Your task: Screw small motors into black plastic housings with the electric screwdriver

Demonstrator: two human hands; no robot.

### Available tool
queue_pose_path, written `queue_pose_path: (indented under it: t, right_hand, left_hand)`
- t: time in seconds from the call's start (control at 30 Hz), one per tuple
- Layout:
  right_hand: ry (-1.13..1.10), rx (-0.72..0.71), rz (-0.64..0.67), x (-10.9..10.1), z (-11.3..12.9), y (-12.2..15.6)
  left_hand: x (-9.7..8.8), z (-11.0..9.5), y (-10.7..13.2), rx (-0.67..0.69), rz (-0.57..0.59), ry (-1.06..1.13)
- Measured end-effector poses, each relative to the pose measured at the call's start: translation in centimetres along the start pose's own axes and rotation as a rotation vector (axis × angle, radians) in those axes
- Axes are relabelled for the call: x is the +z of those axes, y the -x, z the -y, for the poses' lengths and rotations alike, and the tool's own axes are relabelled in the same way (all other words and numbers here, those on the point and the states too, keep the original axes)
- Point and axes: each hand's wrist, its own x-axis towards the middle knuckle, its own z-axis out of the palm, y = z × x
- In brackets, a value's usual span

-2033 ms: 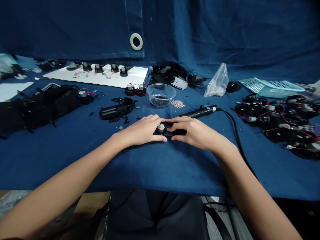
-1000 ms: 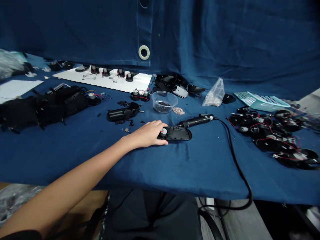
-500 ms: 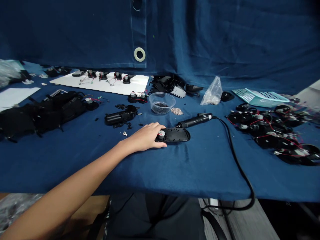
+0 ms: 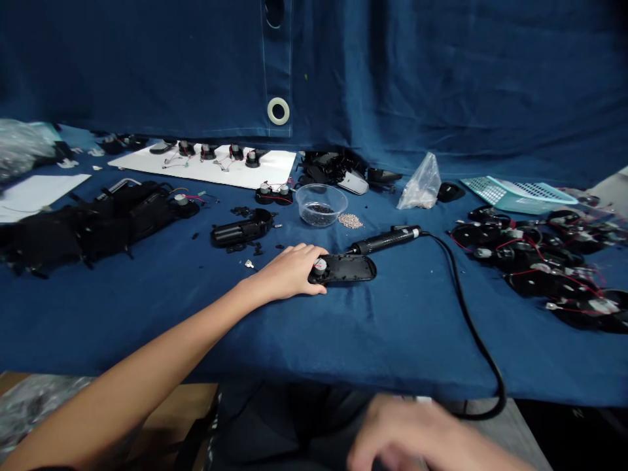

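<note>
My left hand (image 4: 294, 271) is closed round the left end of a long black plastic shell (image 4: 350, 268), which lies open side up on the blue cloth. A small round grey motor (image 4: 320, 265) sits in the shell beside my fingers. Just behind it rests a black electric screwdriver (image 4: 385, 241), its tip close to the shell's back edge and its cord running off to the right. My right hand (image 4: 402, 428) is over my lap, below the table's front edge. Motion smears its curled fingers, so whether it holds anything is hidden.
A clear bowl (image 4: 321, 205) of dark screws stands behind the shell, beside a small heap of silvery screws (image 4: 350, 221). Wired black parts (image 4: 534, 261) cover the right side, near a light-blue basket (image 4: 527, 196). Black housings (image 4: 98, 222) lie left; a white board (image 4: 206, 165) holds several motor units.
My right hand has come into view at the bottom right. My left hand stays on the black shell; the whole view has shifted slightly.
</note>
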Motion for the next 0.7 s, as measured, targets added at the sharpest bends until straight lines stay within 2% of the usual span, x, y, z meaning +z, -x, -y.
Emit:
queue_pose_path:
  t: [0.03,0.07,0.1,0.13,0.2,0.23,0.33,0.53,0.7]
  right_hand:
    - [0.036,0.004,-0.084,-1.4,-0.7,-0.8]
    - [0.16,-0.038,-0.324,-2.6,-1.5,-1.8]
    - [0.337,-0.046,-0.508,-3.6,-2.4,-3.0]
    - [0.511,-0.043,-0.569,-4.3,-3.3,-4.2]
    - [0.737,-0.08,-0.553,-5.0,-4.9,-6.4]
    - [0.816,-0.085,-0.504,-5.1,-5.5,-7.3]
    - [0.951,-0.097,-0.406,-4.7,-6.5,-8.7]
    - [1.023,-0.244,-0.38,-5.6,-6.9,-9.2]
    - [1.06,-0.309,-0.317,-6.6,-6.9,-9.7]
  left_hand:
    - [0.0,0.0,0.0,0.003,-0.005,-0.001]
    - [0.0,0.0,0.1,0.006,-0.012,0.0]
    - [0.0,0.0,0.1,0.008,-0.018,0.002]
    - [0.0,0.0,0.2,0.008,-0.022,0.005]
    - [-0.1,0.0,0.2,0.006,-0.021,0.014]
    - [-0.1,0.0,0.2,0.008,-0.017,0.017]
    - [-0.1,0.0,0.2,0.014,-0.012,0.018]
    - [0.1,0.0,0.1,0.008,-0.017,0.015]
    - [-0.2,0.0,0.2,-0.003,-0.004,0.031]
